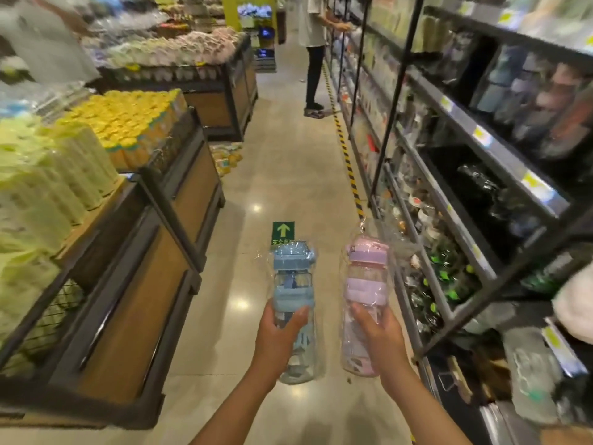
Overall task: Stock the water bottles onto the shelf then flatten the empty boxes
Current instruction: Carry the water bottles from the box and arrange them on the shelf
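Fingers [269, 313] of the left hand [278, 332] curl round the blue water bottle [293, 284]; the right hand [380, 335] grips the pink water bottle [365, 277] the same way. The dark metal shelf unit [455, 200] runs along the aisle's right side, so the right hand is nearer it. Both clear-wrapped bottles are held side by side above the floor [282, 175], long axes pointing up the aisle, lids away, each gripped about mid-body. Stocking likely calls for a rightward turn.
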`<state>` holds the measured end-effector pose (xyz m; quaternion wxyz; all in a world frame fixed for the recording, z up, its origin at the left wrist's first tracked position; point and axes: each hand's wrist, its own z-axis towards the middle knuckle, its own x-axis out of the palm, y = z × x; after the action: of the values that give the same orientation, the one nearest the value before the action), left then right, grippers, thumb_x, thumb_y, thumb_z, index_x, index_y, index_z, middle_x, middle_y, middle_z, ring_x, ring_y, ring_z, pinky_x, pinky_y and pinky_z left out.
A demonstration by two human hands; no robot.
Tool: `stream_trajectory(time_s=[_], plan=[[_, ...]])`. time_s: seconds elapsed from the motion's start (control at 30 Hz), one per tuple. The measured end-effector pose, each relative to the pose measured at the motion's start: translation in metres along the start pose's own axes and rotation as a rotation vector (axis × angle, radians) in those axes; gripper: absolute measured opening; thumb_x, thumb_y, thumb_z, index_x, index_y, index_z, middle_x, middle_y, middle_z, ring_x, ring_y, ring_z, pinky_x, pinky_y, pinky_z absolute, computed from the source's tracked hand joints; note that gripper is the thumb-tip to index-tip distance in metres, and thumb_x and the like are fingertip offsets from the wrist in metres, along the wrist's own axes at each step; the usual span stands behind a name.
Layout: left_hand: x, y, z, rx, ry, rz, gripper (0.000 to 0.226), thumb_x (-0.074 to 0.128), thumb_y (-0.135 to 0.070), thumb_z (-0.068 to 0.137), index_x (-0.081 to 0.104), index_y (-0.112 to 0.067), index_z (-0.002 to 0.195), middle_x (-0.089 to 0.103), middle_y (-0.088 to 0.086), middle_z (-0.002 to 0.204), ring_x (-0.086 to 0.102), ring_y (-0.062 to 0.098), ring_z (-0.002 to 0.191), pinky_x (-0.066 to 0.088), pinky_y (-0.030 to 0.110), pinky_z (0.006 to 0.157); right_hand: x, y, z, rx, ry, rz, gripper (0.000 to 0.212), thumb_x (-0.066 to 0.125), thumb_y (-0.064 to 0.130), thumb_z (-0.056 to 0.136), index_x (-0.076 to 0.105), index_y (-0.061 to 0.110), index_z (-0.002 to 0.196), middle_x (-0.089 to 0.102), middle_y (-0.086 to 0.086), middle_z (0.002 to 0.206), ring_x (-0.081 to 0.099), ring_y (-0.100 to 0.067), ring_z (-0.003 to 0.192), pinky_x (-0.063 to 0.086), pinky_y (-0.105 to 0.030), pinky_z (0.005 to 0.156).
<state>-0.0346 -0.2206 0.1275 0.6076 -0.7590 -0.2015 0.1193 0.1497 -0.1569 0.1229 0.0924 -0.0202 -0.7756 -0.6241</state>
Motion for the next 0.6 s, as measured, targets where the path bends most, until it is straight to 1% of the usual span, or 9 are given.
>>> stream_trajectory(time_s=[0.07, 0.13, 0.17, 0.23, 0.27, 0.33, 0.43, 0.5, 0.6], plan=[[-0.002, -0.004, 0.025, 0.005, -0.037, -0.010, 0.051, 0.075, -0.045, 0.078, 0.059, -0.036, 0.125, 0.077, -0.014, 0.106, 0.076, 0.013, 0.096, 0.060, 0.026, 0.073, 0.012, 0.001, 0.031, 0.013, 0.030, -0.027, 0.032, 0.075, 0.022, 0.092, 0.065, 0.029, 0.121, 0.078, 0.000, 0.109, 0.076, -0.017, 0.095, 0.061, -0.029, 0.073], [-0.007, -0.006, 0.053, -0.003, -0.079, -0.036, 0.049, 0.075, -0.045, 0.078, 0.059, -0.036, 0.123, 0.077, -0.008, 0.105, 0.076, 0.014, 0.096, 0.061, 0.028, 0.071, 0.028, 0.000, 0.061, 0.019, 0.068, -0.048, 0.030, 0.077, 0.022, 0.092, 0.066, 0.029, 0.120, 0.077, 0.002, 0.107, 0.076, -0.014, 0.092, 0.059, -0.024, 0.068], [-0.010, -0.007, 0.067, -0.008, -0.099, -0.046, 0.049, 0.075, -0.044, 0.077, 0.059, -0.036, 0.123, 0.077, -0.006, 0.106, 0.076, 0.015, 0.095, 0.061, 0.028, 0.068, 0.037, 0.000, 0.076, 0.018, 0.093, -0.053, 0.035, 0.080, 0.028, 0.089, 0.067, 0.028, 0.121, 0.078, 0.002, 0.108, 0.075, -0.015, 0.094, 0.060, -0.027, 0.071], [-0.017, -0.011, 0.100, -0.007, -0.133, -0.067, 0.047, 0.076, -0.041, 0.080, 0.060, -0.033, 0.124, 0.076, -0.003, 0.109, 0.076, 0.015, 0.095, 0.060, 0.026, 0.066, 0.056, 0.000, 0.107, 0.022, 0.128, -0.072, 0.054, 0.082, 0.046, 0.076, 0.067, 0.026, 0.123, 0.078, 0.001, 0.111, 0.075, -0.020, 0.100, 0.062, -0.038, 0.081], [-0.021, -0.014, 0.119, -0.005, -0.145, -0.075, 0.045, 0.076, -0.038, 0.083, 0.060, -0.032, 0.125, 0.076, -0.002, 0.110, 0.076, 0.016, 0.096, 0.059, 0.026, 0.066, 0.065, 0.002, 0.124, 0.017, 0.133, -0.078, 0.062, 0.081, 0.053, 0.069, 0.068, 0.025, 0.123, 0.078, 0.002, 0.110, 0.075, -0.021, 0.100, 0.062, -0.039, 0.083], [-0.029, -0.019, 0.157, -0.003, -0.158, -0.079, 0.045, 0.079, -0.036, 0.088, 0.060, -0.029, 0.127, 0.076, 0.000, 0.112, 0.076, 0.017, 0.096, 0.061, 0.029, 0.068, 0.086, 0.007, 0.158, 0.011, 0.131, -0.086, 0.070, 0.080, 0.059, 0.062, 0.068, 0.024, 0.122, 0.078, 0.003, 0.109, 0.075, -0.020, 0.099, 0.061, -0.036, 0.080], [-0.042, -0.035, 0.212, -0.020, -0.171, -0.093, 0.065, 0.084, -0.055, 0.072, 0.060, -0.033, 0.127, 0.077, 0.000, 0.110, 0.076, 0.019, 0.095, 0.063, 0.036, 0.067, 0.119, 0.020, 0.209, 0.027, 0.140, -0.078, 0.061, 0.090, 0.047, 0.069, 0.067, 0.020, 0.119, 0.079, 0.002, 0.103, 0.076, -0.014, 0.088, 0.058, -0.024, 0.066], [-0.049, -0.045, 0.247, -0.031, -0.168, -0.086, 0.072, 0.079, -0.063, 0.063, 0.060, -0.035, 0.126, 0.077, 0.000, 0.109, 0.077, 0.021, 0.095, 0.064, 0.040, 0.067, 0.138, 0.029, 0.242, 0.031, 0.157, -0.068, 0.058, 0.092, 0.042, 0.070, 0.067, 0.020, 0.117, 0.079, 0.002, 0.098, 0.075, -0.014, 0.083, 0.057, -0.024, 0.062], [-0.058, -0.058, 0.303, -0.020, -0.140, -0.044, 0.072, 0.078, -0.067, 0.060, 0.060, -0.039, 0.124, 0.077, 0.000, 0.107, 0.076, 0.022, 0.096, 0.064, 0.042, 0.067, 0.163, 0.041, 0.291, 0.027, 0.122, -0.074, 0.079, 0.089, 0.061, 0.055, 0.067, 0.023, 0.121, 0.079, -0.002, 0.105, 0.076, -0.019, 0.090, 0.059, -0.030, 0.069]])
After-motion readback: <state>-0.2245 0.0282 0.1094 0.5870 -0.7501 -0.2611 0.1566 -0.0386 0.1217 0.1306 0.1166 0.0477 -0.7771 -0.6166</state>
